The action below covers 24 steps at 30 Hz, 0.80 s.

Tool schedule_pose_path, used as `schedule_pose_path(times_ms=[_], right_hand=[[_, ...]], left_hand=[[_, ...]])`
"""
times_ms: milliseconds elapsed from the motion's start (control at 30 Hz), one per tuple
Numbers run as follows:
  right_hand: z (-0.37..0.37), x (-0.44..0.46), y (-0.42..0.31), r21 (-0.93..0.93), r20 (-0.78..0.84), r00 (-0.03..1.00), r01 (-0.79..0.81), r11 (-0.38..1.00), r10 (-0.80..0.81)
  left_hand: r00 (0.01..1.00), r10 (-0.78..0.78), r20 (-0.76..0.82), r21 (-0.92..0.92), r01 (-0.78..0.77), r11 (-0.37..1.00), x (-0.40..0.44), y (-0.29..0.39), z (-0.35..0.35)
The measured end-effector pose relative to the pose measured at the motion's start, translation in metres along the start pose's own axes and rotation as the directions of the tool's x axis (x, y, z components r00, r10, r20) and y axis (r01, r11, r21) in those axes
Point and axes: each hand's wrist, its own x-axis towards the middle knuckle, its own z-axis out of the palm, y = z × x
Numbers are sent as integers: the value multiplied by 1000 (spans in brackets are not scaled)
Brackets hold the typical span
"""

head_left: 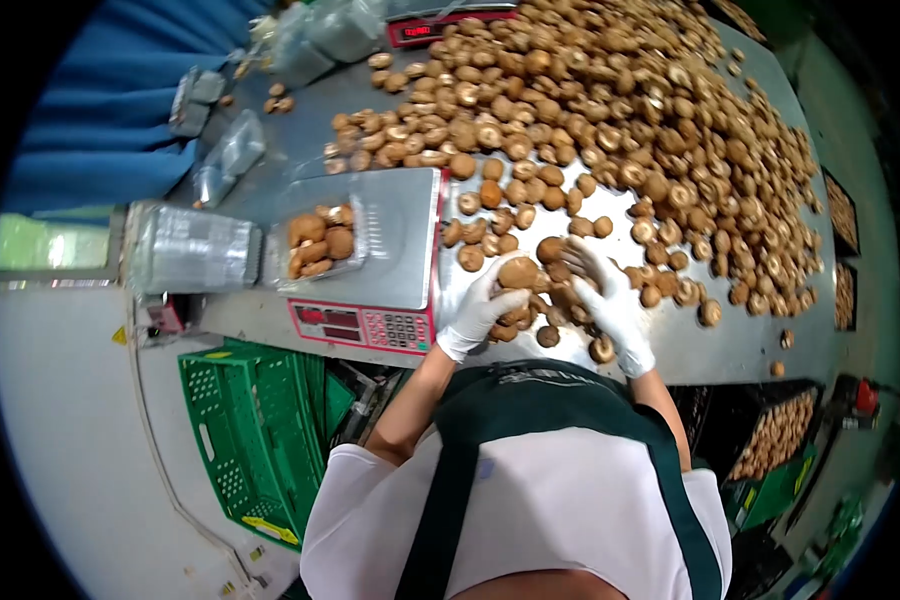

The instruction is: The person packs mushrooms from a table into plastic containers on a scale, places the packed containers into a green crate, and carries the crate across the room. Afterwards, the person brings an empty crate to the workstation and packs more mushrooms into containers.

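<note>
My left hand (482, 308), in a white glove, has its thumb and fingers curled around a brown mushroom (517, 272). Other mushrooms lie just under and beside it on the metal table (456, 280). Across from it, my right hand (612, 308), also gloved, holds its fingers apart at the edge of the same small group of mushrooms (548, 250). Nothing shows gripped in it, though its fingertips are very near the mushrooms. To the left, a clear plastic tray (362, 235) partly filled with mushrooms rests on a red-edged scale (395, 275).
A large heap of mushrooms (660, 130) covers the table's back and right. Stacked clear trays (195, 250) stand left of the scale. A second scale (440, 28) is at the back. Green crates (232, 430) sit below left; a crate of mushrooms (773, 435) is below right.
</note>
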Motion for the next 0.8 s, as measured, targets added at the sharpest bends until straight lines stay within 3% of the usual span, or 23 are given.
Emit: schedule_pose_path(times_ms=[67, 133, 167, 267, 333, 467, 533, 600, 800], right_hand=[[-8, 0, 11, -71, 27, 999, -25, 997, 27], [-11, -3, 14, -39, -9, 998, -61, 997, 61], [-12, -4, 15, -10, -25, 996, -86, 996, 86], [-16, -8, 21, -46, -61, 992, -112, 993, 109], [-18, -10, 26, -16, -67, 993, -100, 995, 98], [-16, -13, 29, -68, -59, 989, -137, 988, 133], [-12, -13, 28, -138, -81, 989, -135, 981, 124], [-6, -13, 26, -182, -75, 990, -129, 975, 117], [21, -11, 4, -221, -77, 984, -172, 960, 158]], left_hand=[[975, 217, -44, 185, -205, 961, -4, 7, -13], [940, 325, -104, 499, -234, 835, -10, 28, -38], [903, 403, -151, 515, -277, 811, -17, 48, -47], [754, 561, -341, 682, -213, 700, -35, 79, -99], [630, 705, -325, 810, -199, 551, -47, 102, -136], [489, 797, -354, 875, -127, 467, -74, 140, -172], [464, 824, -324, 918, -55, 392, -81, 150, -189], [441, 833, -335, 912, -70, 404, -86, 156, -200], [498, 836, -231, 950, -71, 304, -77, 155, -208]])
